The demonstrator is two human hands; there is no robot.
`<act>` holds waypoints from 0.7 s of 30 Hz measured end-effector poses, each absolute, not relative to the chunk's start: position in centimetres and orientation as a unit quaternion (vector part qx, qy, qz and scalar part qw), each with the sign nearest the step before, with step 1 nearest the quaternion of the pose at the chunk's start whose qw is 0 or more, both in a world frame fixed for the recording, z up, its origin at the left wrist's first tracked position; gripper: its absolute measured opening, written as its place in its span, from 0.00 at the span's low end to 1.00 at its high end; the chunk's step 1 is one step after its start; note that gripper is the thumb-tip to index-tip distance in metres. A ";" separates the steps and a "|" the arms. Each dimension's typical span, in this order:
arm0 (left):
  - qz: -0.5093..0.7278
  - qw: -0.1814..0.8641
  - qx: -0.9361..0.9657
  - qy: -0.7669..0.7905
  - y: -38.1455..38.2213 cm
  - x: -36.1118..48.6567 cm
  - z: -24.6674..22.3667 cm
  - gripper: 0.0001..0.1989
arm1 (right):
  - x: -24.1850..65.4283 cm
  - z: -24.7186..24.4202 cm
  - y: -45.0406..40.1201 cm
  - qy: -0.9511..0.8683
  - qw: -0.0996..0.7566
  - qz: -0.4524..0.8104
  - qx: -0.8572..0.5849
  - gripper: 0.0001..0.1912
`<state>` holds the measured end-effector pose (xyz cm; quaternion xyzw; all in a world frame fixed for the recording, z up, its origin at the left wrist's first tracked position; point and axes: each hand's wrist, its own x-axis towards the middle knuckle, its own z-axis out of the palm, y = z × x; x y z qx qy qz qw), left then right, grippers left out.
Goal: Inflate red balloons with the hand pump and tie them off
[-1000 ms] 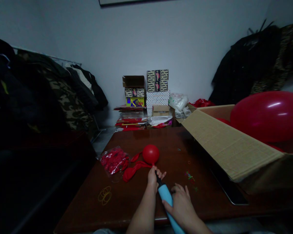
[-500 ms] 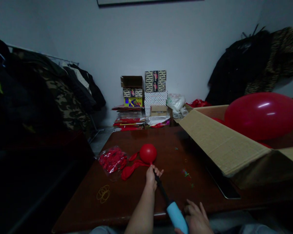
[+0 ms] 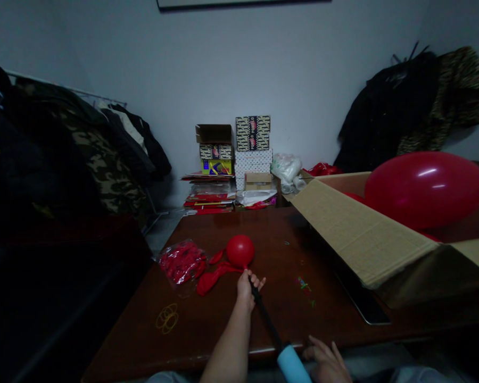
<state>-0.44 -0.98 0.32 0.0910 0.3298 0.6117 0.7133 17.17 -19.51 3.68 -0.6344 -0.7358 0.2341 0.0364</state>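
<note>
A small, partly inflated red balloon (image 3: 240, 250) sits on the nozzle end of a hand balloon pump (image 3: 293, 365), which has a black tube and a blue barrel. My left hand (image 3: 246, 287) is closed around the nozzle and the balloon's neck. Down at the table's front edge, my right hand (image 3: 326, 359) is at the blue barrel, some fingers stretched along its right side; its grip is partly cut off by the frame. Limp red balloons (image 3: 215, 276) lie left of the inflated one, beside a clear bag of red balloons (image 3: 182, 261).
Yellow rubber bands (image 3: 167, 318) lie at the table's (image 3: 207, 340) front left. Small coloured bits (image 3: 304, 285) are right of the pump. A dark phone-like slab (image 3: 363, 300) lies beside an open cardboard box (image 3: 363, 234) holding a large red balloon (image 3: 427, 189). Stacked boxes (image 3: 253, 159) stand behind.
My right hand and the blue barrel have moved down, away from my left hand, and more of the black tube shows. The balloon looks about the same size.
</note>
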 end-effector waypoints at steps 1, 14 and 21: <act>0.610 0.713 0.093 0.331 -0.9 -0.5 0.3 0.13 | 16.8 4.1 -19.2 -0.738 0.041 0.238 -0.630 0.11; 0.589 0.712 0.105 0.367 1.2 -0.4 0.9 0.12 | 11.2 6.0 -10.6 -0.710 0.151 0.174 -0.665 0.23; 0.606 0.711 0.065 0.350 1.5 -0.9 1.3 0.12 | 11.0 5.6 -11.3 -0.711 0.154 0.156 -0.668 0.21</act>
